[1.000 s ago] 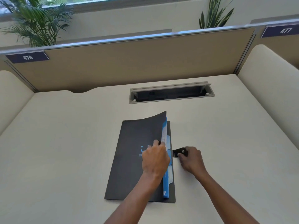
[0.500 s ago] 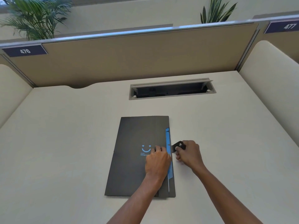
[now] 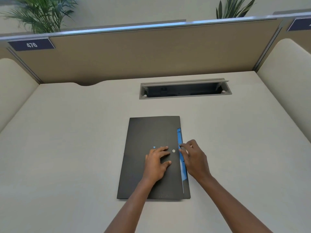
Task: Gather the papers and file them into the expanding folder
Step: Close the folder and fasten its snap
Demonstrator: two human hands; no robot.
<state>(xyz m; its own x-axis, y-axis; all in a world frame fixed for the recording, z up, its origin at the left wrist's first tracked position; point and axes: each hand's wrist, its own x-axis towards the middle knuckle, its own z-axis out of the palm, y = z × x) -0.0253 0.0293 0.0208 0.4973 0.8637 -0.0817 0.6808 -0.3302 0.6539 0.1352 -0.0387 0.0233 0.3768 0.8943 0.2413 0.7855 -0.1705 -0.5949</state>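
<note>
My right hand (image 3: 193, 158), loosely curled and empty, sits at the folder (image 3: 148, 165)'s right edge, just right of its snap (image 3: 173, 150).

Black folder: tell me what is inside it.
The black folder lies closed on the desk. Only blue divider tabs show along its right edge. The left hand presses the cover flat; papers, if any, are hidden under the cover.
</note>
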